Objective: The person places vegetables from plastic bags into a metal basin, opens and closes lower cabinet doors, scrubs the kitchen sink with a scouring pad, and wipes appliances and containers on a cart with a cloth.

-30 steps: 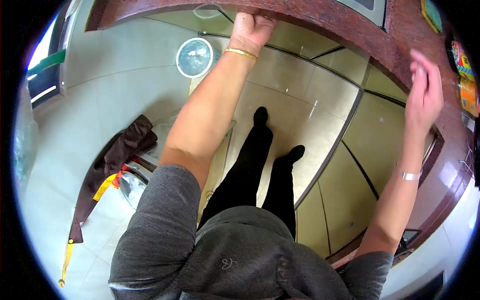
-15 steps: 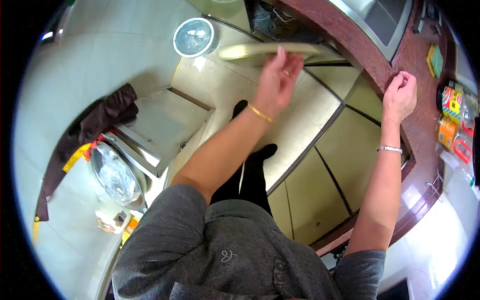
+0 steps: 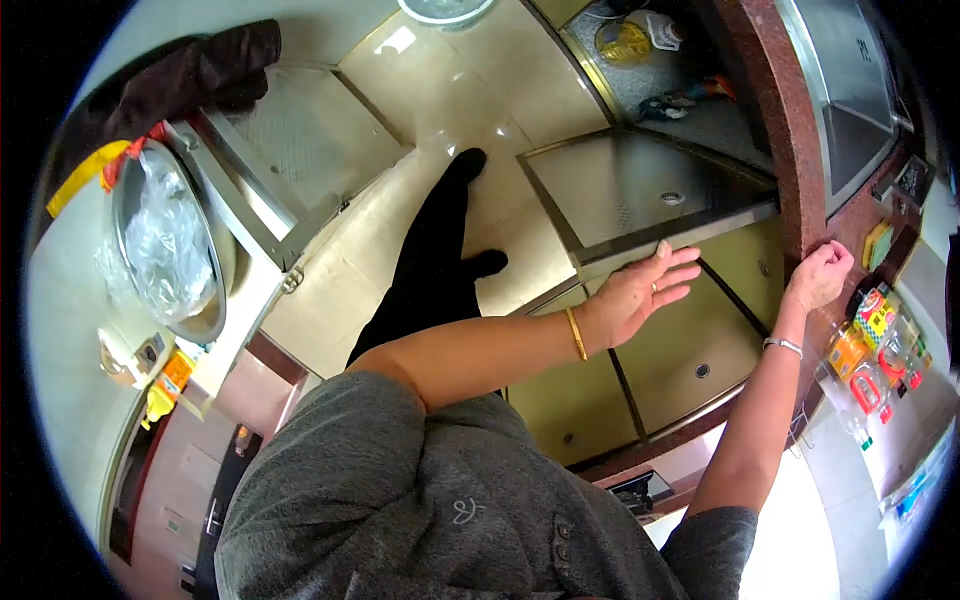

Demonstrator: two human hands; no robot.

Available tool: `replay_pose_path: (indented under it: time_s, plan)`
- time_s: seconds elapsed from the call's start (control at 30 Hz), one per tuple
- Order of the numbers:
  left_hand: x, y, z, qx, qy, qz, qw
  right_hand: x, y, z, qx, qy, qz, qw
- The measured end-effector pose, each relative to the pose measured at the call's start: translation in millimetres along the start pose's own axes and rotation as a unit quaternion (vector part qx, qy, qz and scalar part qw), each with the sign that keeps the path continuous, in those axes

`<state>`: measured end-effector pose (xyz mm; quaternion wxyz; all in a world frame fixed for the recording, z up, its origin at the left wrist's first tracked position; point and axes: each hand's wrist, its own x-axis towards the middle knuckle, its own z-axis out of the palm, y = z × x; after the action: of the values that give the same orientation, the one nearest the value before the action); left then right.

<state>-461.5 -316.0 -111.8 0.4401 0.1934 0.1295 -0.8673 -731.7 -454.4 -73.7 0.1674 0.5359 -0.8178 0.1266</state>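
Left hand (image 3: 640, 292) spread flat, fingers (image 3: 680, 258) apart, grip open and holding nothing, hovering at the lower edge of the swung-open cabinet door (image 3: 640, 190); whether skin meets metal cannot be told. Gold bangle (image 3: 576, 333) on that wrist, ring on one finger. Right hand (image 3: 820, 275) curled loosely, grip closed over the reddish stone edge of the desk (image 3: 785, 130), resting on it, holding no loose thing. Silver bracelet (image 3: 784, 345) on that wrist.

Door swung out wide over the floor, inner face metal with a small round fitting near its middle, standing between the left hand and the open cupboard space (image 3: 650, 70) above it. Inside that space: a yellowish round container (image 3: 623, 42) and small clutter, too blurred to name. Below the hands, shut cabinet fronts (image 3: 690, 350) with small round knobs.

On the desk to the right, a steel sink (image 3: 850, 100), a yellow-green sponge (image 3: 879, 243), and a row of bright packets and bottles (image 3: 880, 350) just beside the right wrist.

To the left, well apart from both hands: a steel bin (image 3: 165, 240) lined with clear plastic, a dark cloth (image 3: 180, 75) draped above it, a yellow strap (image 3: 85, 175) beside it, and a steel box (image 3: 300, 150). Dark-trousered legs (image 3: 430, 270) on pale floor tiles (image 3: 440, 90) between bin and door.
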Motion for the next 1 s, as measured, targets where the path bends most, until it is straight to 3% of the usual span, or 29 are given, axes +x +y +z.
replay_pose_path:
  time_s: [0.27, 0.47, 0.8, 1.0]
  plan:
    - [-2.5, -14.5, -10.0, 0.093, -0.009, 0.012, 0.996, 1.8, -0.5, -3.8, 0.015, -0.030, 0.005, 0.999]
    - [7.4, 4.7, -4.4, 0.119, 0.074, 0.079, 0.987, -0.3, -2.6, -3.3, 0.012, -0.018, 0.003, 1.000]
    - [104.4, 87.4, 29.8, 0.230, 0.174, 0.271, 0.918, -2.1, -9.2, -7.8, 0.034, -0.020, 0.002, 0.999]
    - [181.1, 139.4, 59.5, 0.297, 0.163, 0.258, 0.905, -2.4, -9.5, -7.8, 0.046, -0.022, -0.002, 0.999]
